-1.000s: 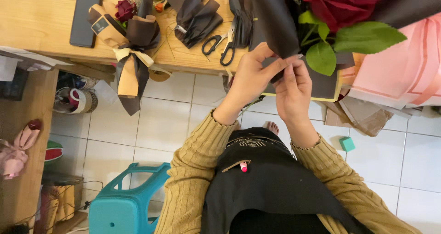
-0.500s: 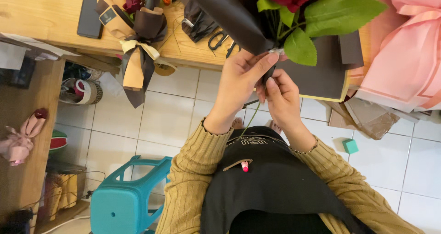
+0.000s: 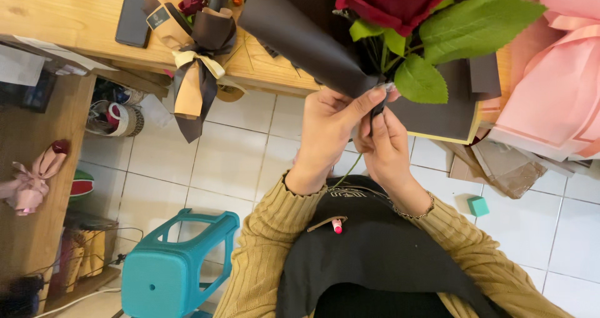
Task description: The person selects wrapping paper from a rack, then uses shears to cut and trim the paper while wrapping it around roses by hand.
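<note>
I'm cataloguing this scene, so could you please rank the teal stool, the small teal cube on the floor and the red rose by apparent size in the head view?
1. Teal stool.
2. Red rose, cropped and nearer the camera, so unsure.
3. Teal cube.

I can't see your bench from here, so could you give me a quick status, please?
Left hand and right hand both pinching the rose bouquet at its base. Dark wrapping paper around stems. Nothing in the way.

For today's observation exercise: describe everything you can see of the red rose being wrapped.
The red rose is a deep crimson bloom, cut off by the top edge. Broad green serrated leaves spread beneath it. Dark wrapping paper curls around it. Both hands, left hand and right hand, pinch paper and stems together below the leaves.
</note>
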